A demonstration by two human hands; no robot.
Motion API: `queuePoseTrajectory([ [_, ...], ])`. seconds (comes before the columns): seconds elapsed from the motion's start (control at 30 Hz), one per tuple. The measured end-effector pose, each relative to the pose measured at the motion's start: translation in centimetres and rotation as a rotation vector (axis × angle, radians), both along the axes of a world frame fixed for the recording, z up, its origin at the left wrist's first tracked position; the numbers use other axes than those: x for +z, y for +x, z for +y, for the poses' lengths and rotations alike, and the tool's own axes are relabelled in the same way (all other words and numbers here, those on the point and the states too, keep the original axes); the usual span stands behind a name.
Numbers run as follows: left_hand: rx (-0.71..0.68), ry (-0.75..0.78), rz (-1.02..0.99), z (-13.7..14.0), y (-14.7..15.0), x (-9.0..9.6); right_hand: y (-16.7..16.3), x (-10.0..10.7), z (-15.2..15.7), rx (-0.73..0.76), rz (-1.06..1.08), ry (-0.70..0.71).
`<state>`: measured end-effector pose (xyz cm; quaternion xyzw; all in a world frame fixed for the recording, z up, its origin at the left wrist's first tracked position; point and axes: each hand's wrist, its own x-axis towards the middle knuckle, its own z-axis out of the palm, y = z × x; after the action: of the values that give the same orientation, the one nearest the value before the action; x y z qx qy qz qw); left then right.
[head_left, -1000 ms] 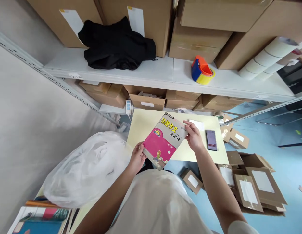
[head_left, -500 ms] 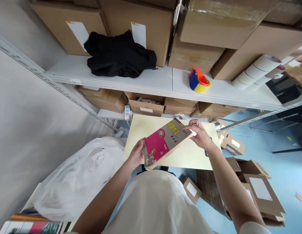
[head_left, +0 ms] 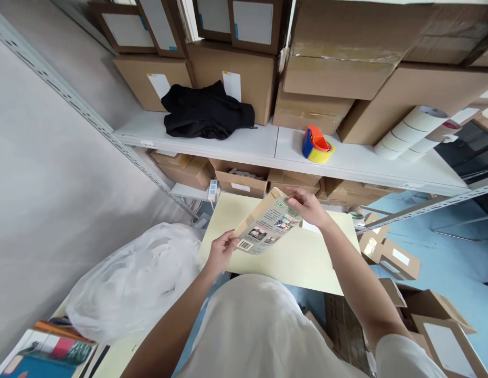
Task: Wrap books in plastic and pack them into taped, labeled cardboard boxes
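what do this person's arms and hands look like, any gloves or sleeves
The left hand and right hand are both bare, with no gloves, and no watch or band shows on either wrist. A short, loose white sleeve shows at the right upper arm, matching the plain pale shirt; the left sleeve is out of view.

The book has flipped over, now showing its barcoded back cover.

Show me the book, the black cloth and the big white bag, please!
book [head_left: 266,224]: head view, on the cover with the barcode.
black cloth [head_left: 208,113]: head view, on the middle of its folds.
bag [head_left: 137,281]: head view, on its crinkled, bulging side.
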<state>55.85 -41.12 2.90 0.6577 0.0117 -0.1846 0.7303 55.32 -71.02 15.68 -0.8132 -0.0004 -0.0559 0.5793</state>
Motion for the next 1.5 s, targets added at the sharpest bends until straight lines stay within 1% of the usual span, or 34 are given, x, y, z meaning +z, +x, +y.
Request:
queuePoseTrajectory([
  [0.03,0.006,-0.015,0.032,-0.2,-0.2,0.0,-0.2,0.0,-0.7,0.035,0.039,0.043],
  [0.1,-0.007,-0.037,0.089,-0.3,-0.8,0.2,-0.8,-0.3,-2.1,0.096,0.123,0.084],
  [0.13,-0.022,-0.047,0.117,-0.4,-1.0,0.3,-1.2,-0.5,-2.7,0.1,0.152,0.101],
  [0.17,-0.045,-0.058,0.144,-0.5,-1.3,0.3,-1.6,-0.8,-3.1,0.077,0.166,0.126],
  [0.23,-0.098,-0.088,0.193,-0.7,-1.7,0.4,-2.3,-1.4,-3.3,-0.023,0.152,0.204],
  [0.33,-0.15,-0.144,0.222,-1.2,-2.1,0.4,-2.7,-2.1,-2.8,-0.172,0.111,0.284],
  [0.4,-0.165,-0.155,0.193,-1.4,-2.3,0.4,-2.7,-2.2,-2.4,-0.217,0.109,0.294],
  [0.47,-0.163,-0.126,0.16,-1.5,-2.5,0.4,-2.7,-2.3,-2.4,-0.236,0.115,0.295],
  [0.57,-0.111,-0.087,0.169,-1.3,-2.7,0.0,-2.6,-2.8,-2.5,-0.251,0.124,0.312],
  [0.73,-0.057,-0.173,0.248,-1.0,-3.0,-0.7,-3.2,-4.1,-2.7,-0.264,0.173,0.366],
  [0.87,-0.038,-0.265,0.256,-1.2,-3.1,-0.7,-4.1,-4.5,-3.3,-0.239,0.182,0.349],
  [0.97,-0.038,-0.334,0.265,-1.4,-3.0,-0.5,-4.6,-4.3,-4.1,-0.178,0.158,0.308],
  [1.07,-0.083,-0.386,0.268,-1.4,-2.9,-0.1,-4.8,-3.8,-4.7,-0.063,0.083,0.227],
  [1.1,-0.099,-0.399,0.269,-1.3,-2.8,0.0,-4.8,-3.7,-4.8,-0.025,0.047,0.176],
  [1.17,-0.115,-0.416,0.268,-1.1,-2.7,0.2,-4.7,-3.3,-4.8,0.037,-0.021,0.029],
  [1.23,-0.119,-0.42,0.269,-0.8,-2.6,0.4,-4.6,-2.9,-4.6,0.068,-0.086,-0.139],
  [1.3,-0.119,-0.417,0.27,-0.6,-2.6,0.6,-4.4,-2.5,-4.5,0.082,-0.148,-0.273],
  [1.4,-0.113,-0.409,0.264,-0.4,-2.6,0.6,-4.1,-1.8,-4.3,0.083,-0.214,-0.402],
  [1.5,-0.067,-0.408,0.283,-0.1,-2.7,0.3,-3.5,-0.8,-4.1,0.094,-0.26,-0.487],
])
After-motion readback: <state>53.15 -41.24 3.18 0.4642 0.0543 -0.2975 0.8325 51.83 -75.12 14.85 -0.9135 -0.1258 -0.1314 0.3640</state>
